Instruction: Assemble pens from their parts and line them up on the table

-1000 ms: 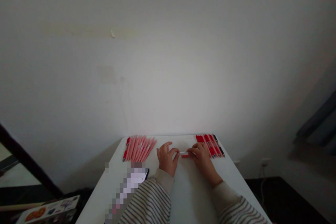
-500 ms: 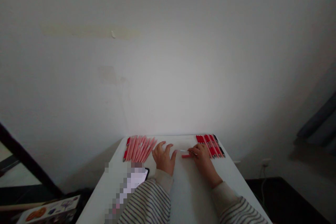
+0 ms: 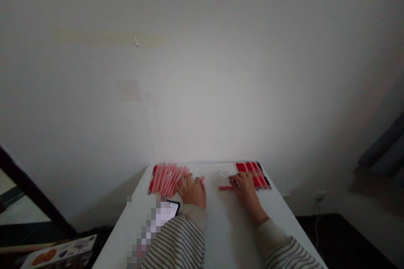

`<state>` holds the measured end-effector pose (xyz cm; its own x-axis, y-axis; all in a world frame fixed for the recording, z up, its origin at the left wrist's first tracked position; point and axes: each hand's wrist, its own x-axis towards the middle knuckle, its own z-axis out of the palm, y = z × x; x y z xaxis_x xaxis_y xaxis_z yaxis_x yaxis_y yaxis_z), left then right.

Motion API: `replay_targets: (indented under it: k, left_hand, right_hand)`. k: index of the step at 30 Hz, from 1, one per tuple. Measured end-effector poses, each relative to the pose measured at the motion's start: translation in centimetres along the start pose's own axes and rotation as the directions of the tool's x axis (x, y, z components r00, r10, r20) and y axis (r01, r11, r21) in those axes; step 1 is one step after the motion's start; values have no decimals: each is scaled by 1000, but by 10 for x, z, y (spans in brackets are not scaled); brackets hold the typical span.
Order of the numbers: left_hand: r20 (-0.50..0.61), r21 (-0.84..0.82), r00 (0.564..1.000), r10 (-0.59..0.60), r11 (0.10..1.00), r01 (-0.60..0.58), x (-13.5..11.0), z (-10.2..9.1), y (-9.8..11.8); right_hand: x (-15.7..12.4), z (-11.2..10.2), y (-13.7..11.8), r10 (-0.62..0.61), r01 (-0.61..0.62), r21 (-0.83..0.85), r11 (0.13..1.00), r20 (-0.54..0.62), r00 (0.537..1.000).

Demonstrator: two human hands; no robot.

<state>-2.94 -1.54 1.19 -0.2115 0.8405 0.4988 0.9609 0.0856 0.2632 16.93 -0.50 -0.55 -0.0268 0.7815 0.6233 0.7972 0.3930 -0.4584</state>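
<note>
My left hand [image 3: 191, 190] rests on the white table [image 3: 227, 227] beside a fan of pink pen barrels [image 3: 167, 178], its fingers curled round a pink piece whose tip shows at its right. My right hand [image 3: 244, 187] pinches a thin white refill [image 3: 224, 175] that points up and left. A short red piece [image 3: 226, 188] lies on the table just left of that hand. Behind my right hand lies a row of red pens [image 3: 252, 173], with a black one at the right end.
A phone [image 3: 172, 208] lies by my left sleeve, partly blurred out. A pale wall rises behind the table's far edge. On the floor at lower left sits a printed box [image 3: 59, 254]. A dark curtain hangs at the far right.
My left hand has let go of the refill and moved left to the pink barrels, closing on a pink piece. My right hand kept the refill and tilted its free end upward.
</note>
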Motion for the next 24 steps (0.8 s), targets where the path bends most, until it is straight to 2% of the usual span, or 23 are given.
replay_targets:
  k: [6, 11, 16, 24]
  left_hand:
    - [-39, -53, 999, 16, 998, -18, 5, 9, -7]
    - [-76, -180, 995, 65, 981, -78, 8, 11, -11]
    - [-116, -257, 992, 56, 963, -84, 8, 12, -11]
    - [-110, -314, 993, 50, 946, -83, 9, 11, -10]
  right_hand:
    - [0, 3, 6, -21, 21, -32, 999, -10, 1000]
    - [-1, 3, 7, -32, 31, -17, 999, -13, 999]
    - [0, 2, 5, -16, 16, -30, 999, 5, 1000]
    - [0, 0, 1, 6, -6, -18, 1000, 23, 1000]
